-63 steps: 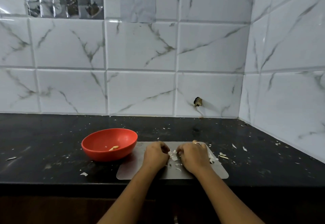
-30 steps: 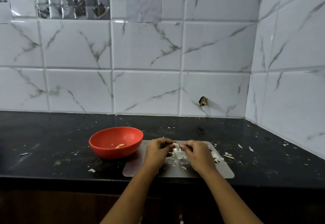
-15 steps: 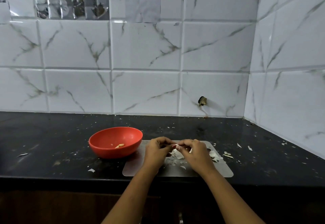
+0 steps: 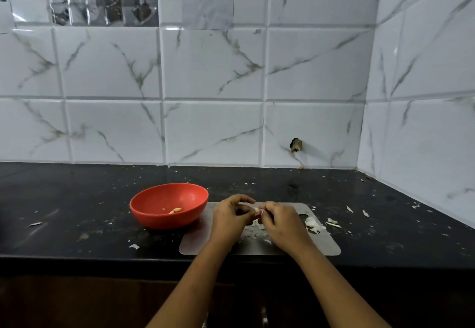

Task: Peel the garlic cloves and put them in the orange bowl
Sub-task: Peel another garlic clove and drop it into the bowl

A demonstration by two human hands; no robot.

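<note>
An orange bowl [image 4: 159,206] sits on the black counter, left of a grey cutting mat [image 4: 326,245]. One peeled clove [image 4: 176,210] lies inside the bowl. My left hand [image 4: 230,221] and my right hand [image 4: 282,223] meet above the mat, fingertips pinched together on a small white garlic clove [image 4: 257,209]. Most of that clove is hidden by the fingers. Bits of white garlic skin [image 4: 253,233] lie on the mat under the hands. More garlic and skin [image 4: 312,223] sit at the mat's right side.
The black counter [image 4: 77,212] is speckled with skin flakes, some to the right of the mat [image 4: 334,223]. White tiled walls close the back and the right side. The counter's front edge runs just below the mat.
Both hands have lifted from the mat and come together on a clove, fingertips working at it. The view has shifted slightly; the bowl has not moved.
</note>
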